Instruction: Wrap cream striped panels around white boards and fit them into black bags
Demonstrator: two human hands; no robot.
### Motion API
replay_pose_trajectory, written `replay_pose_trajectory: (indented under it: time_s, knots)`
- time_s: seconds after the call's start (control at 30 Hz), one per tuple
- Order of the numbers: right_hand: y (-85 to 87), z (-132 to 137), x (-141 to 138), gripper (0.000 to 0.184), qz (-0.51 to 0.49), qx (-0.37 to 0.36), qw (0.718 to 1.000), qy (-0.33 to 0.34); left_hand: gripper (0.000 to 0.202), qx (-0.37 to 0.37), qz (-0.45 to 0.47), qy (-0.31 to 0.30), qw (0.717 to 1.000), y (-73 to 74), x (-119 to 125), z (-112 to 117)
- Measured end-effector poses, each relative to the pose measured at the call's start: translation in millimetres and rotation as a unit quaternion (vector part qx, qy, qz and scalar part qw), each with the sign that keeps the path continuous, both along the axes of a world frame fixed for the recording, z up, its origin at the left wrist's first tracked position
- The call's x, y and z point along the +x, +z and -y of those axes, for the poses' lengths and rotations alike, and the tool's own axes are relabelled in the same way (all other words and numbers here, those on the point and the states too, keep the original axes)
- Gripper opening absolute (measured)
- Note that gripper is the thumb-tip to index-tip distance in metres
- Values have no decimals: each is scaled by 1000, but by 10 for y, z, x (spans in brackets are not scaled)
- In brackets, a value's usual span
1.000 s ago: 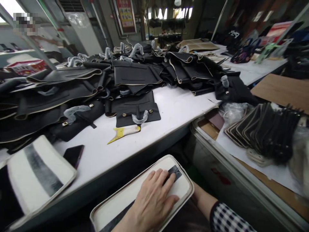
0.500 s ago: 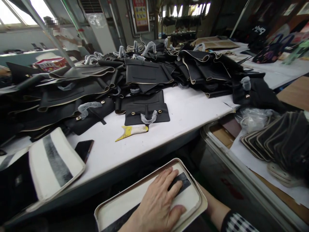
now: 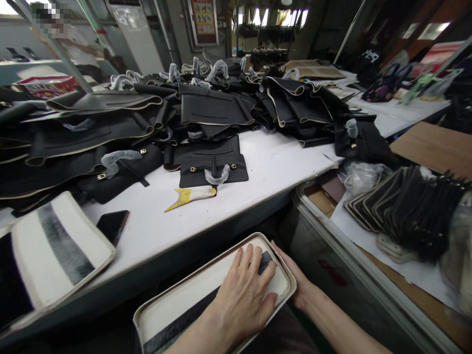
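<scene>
A cream, shallow, tray-like bag piece with rounded corners, a raised rim and a dark stripe along its inner face is held low, in front of the table edge. My left hand lies flat inside it near the right end, fingers spread and pressing on the cream face. Around the outer right side of the rim wraps my right hand, its fingers partly hidden behind the piece. To the left, another cream panel with a dark stripe rests on the table edge.
Black bag parts with wrapped handles are heaped across the white table. A phone and a yellow-and-white pointed tool lie nearer. At right, stacked dark panels stand on a side surface. A person is in the background.
The view has shifted, so the table things sit further left. The bag piece has tilted and more of my right hand shows at its outer rim. My left hand stays flat inside.
</scene>
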State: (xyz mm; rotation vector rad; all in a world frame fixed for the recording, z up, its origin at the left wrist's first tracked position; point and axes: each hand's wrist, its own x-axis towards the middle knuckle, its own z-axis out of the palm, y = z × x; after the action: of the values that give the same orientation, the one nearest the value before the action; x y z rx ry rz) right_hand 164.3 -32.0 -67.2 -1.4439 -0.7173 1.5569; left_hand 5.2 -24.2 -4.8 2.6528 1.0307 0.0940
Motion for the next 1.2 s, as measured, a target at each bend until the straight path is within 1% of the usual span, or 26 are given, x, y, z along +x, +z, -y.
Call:
replay_pose_trajectory:
  time_s: [0.03,0.07,0.1,0.13,0.17,0.23,0.33,0.4,0.47,0.6,0.73,0.97,1.07,1.2]
  knots:
    - [67,35,20,64,-45,-32,998,17,53,1,0,2,1000,-6,-3,5]
    - [136,74,38,65,-89,-54,994,28,54,1,1,3,1000,-8,-6,9]
    - [200,115,55,61,-121,-60,990,31,54,1,3,4,1000,-7,-9,12]
    - [258,152,73,55,-131,-47,990,28,54,1,5,8,1000,-3,-12,16]
    - [303,181,92,49,-116,-20,993,26,55,0,9,12,1000,2,-16,19]
    - [354,209,136,45,-45,29,998,42,55,-1,17,17,1000,12,-23,24]
    - [328,189,200,43,83,55,991,86,51,5,26,18,1000,25,-29,22]
    - [266,175,222,42,150,64,983,84,49,12,27,17,999,31,-31,18]
    - [197,185,220,43,188,68,978,61,49,18,26,16,999,35,-32,20]
    - [106,257,175,45,222,76,972,15,51,25,25,12,999,31,-41,39]
    - [94,309,112,45,248,93,964,-27,51,18,35,8,999,2,-62,42]
    - [66,308,21,44,298,113,944,-85,54,2,50,10,999,-34,-75,-7]
    - [74,310,1,40,329,129,932,-76,54,3,53,12,999,-53,-66,-18]
    - [137,327,-23,40,375,139,915,-48,52,6,58,13,998,-65,-63,-23]
